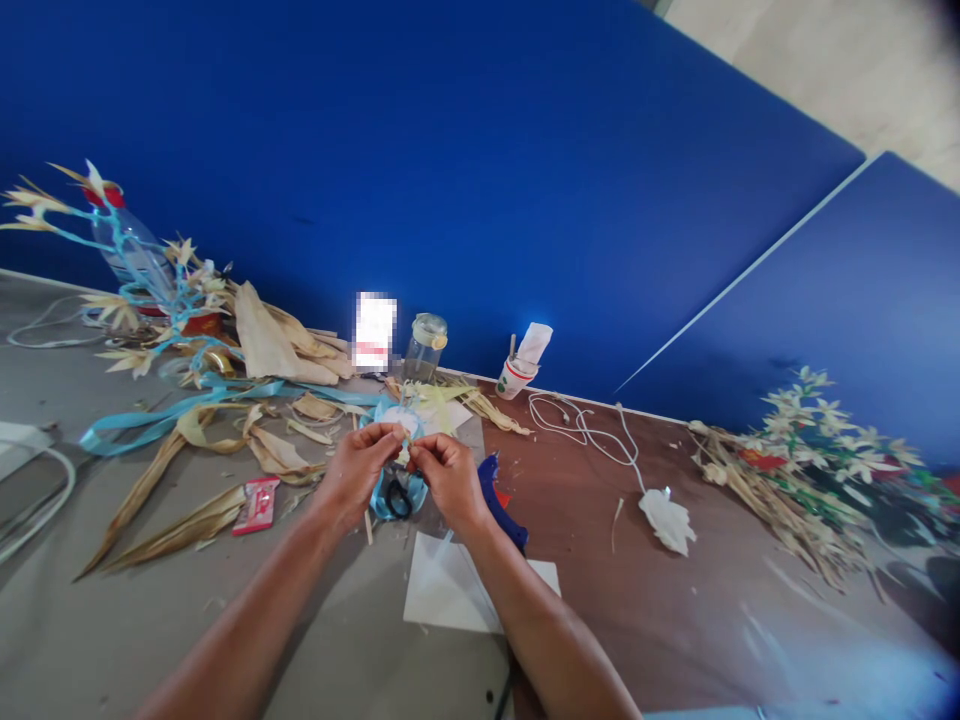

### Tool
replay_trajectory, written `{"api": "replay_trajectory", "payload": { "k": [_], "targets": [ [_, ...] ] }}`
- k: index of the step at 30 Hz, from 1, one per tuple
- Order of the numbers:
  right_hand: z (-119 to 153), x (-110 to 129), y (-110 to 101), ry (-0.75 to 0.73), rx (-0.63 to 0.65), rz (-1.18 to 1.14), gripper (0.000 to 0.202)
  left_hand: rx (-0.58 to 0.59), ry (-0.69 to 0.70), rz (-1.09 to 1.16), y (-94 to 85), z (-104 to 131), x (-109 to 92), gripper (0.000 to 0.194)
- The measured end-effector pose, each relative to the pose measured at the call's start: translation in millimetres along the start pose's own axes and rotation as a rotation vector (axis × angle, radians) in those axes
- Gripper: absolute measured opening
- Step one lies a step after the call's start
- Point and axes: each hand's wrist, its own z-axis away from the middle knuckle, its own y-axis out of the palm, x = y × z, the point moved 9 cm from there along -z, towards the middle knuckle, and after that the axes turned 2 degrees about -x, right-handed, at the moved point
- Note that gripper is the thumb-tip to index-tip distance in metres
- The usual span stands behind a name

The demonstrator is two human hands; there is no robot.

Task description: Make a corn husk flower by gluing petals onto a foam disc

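My left hand (360,465) and my right hand (450,480) meet near the middle, fingertips pinched close together. Between them is a small pale piece (406,450), too small to make out well. Light blue ribbon (386,408) lies beneath the hands, with black scissor handles (400,497) on it. Just right of my right hand is a dark blue tool (499,505), partly hidden by the wrist. White paper (442,585) lies flat under my right forearm.
Dried husks (274,345) and a clear bottle (131,245) with blue-stemmed flowers stand left. A glass jar (425,350) and paper cup (516,377) line the blue partition (450,180). A white cable (592,430), crumpled tissue (667,520) and white flowers (825,430) are right.
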Motion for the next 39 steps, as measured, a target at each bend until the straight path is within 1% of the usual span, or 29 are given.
{"api": "replay_trajectory", "payload": {
  "k": [4, 6, 9, 11, 15, 18, 21, 24, 27, 34, 39],
  "targets": [
    [-0.2, 0.1, -0.1, -0.002, 0.006, 0.012, 0.011, -0.024, 0.017, -0.018, -4.9, -1.6, 1.2, 0.017],
    [-0.4, 0.7, -1.0, -0.001, 0.001, -0.008, 0.011, 0.021, 0.013, -0.008, -1.6, -1.0, 2.1, 0.016],
    [-1.2, 1.1, -2.3, 0.008, -0.008, -0.063, 0.013, 0.133, 0.003, 0.024, 9.0, 2.3, 2.3, 0.016],
    [-1.6, -0.2, -3.1, 0.028, -0.015, -0.111, 0.015, 0.164, 0.01, 0.043, 13.1, 4.4, 0.8, 0.019],
    [-2.0, -5.2, -2.2, 0.094, -0.004, -0.158, 0.019, 0.129, 0.046, 0.014, 12.7, 5.2, -3.3, 0.023],
    [-2.8, -3.5, -1.2, 0.111, 0.04, -0.148, 0.022, 0.086, 0.054, -0.048, 8.7, 3.4, -3.5, 0.024],
    [-5.7, 5.9, -6.2, 0.066, 0.056, -0.145, 0.022, 0.044, 0.072, -0.096, 3.4, -0.1, -2.7, 0.026],
    [-9.3, 16.5, -18.0, 0.007, -0.005, -0.159, 0.018, 0.012, 0.118, -0.128, 0.4, -3.3, -3.0, 0.027],
    [-11.0, 21.2, -18.8, 0.01, 0.0, -0.158, 0.016, 0.037, 0.128, -0.149, 4.5, -3.6, -1.5, 0.027],
    [-15.0, 25.0, -7.4, 0.046, 0.085, -0.03, 0.017, 0.117, 0.125, -0.208, 13.7, 0.2, -1.6, 0.025],
    [-22.5, 20.8, -6.0, 0.076, 0.131, 0.027, 0.016, 0.175, 0.109, -0.224, 16.8, 0.1, 2.9, 0.023]
  ]
}}
